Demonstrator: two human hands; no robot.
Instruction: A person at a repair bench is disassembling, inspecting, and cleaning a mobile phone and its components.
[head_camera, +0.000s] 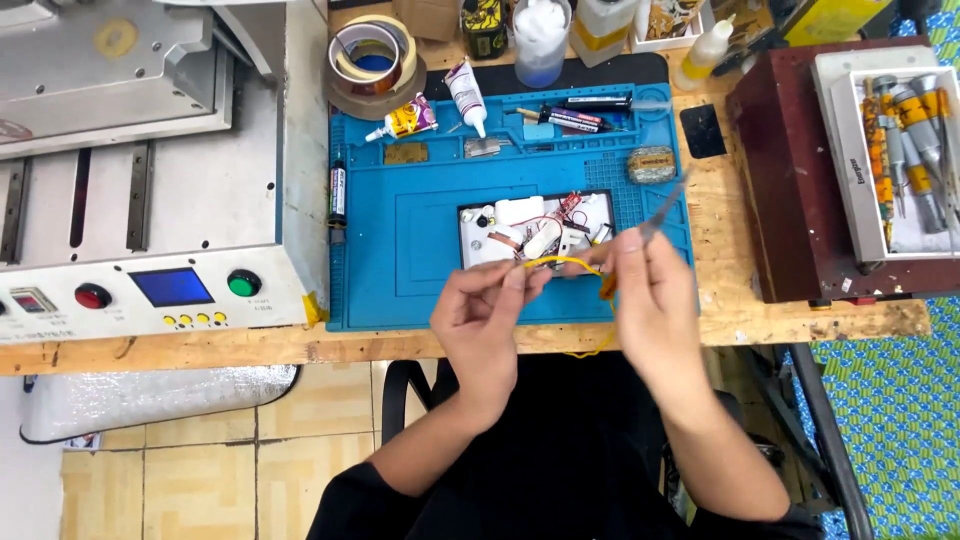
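Head view: my left hand (480, 315) pinches a yellow strip (562, 262); my right hand (650, 290) grips tweezers (665, 208) and the strip's other end, above the blue mat (400, 250). White device (535, 230) partly hidden; its wiring is indistinct.

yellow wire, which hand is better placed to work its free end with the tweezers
Right, likely. The right hand already holds the tweezers and pinches one end of the yellow wire. The left hand only pinches the wire's other end, steadying it over the white open device.
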